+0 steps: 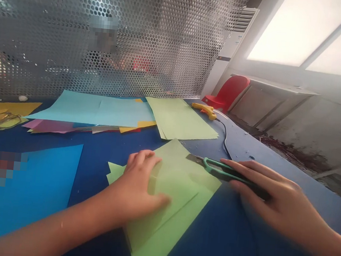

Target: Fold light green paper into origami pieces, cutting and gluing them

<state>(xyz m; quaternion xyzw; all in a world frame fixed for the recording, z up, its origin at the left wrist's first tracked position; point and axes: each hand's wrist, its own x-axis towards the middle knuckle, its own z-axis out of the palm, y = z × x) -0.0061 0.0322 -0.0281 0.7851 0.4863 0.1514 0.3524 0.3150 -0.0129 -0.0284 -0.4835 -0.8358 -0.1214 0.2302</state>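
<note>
My left hand lies on light green sheets of paper, its thumb stretched apart from the fingers and somewhat blurred. The sheets overlap at an angle on the blue table, with jagged corners showing left of the hand. At the right, my right hand is closed around a green-edged utility knife. Its short metal blade points left, over or against the right part of the green paper; I cannot tell if it touches. My palm hides the rear of the handle.
Light blue paper and a pale green stack lie behind. A yellow glue gun trails a black cord at right. Blue paper and eyeglasses are at left. Perforated metal mesh rises behind; a red chair stands beyond.
</note>
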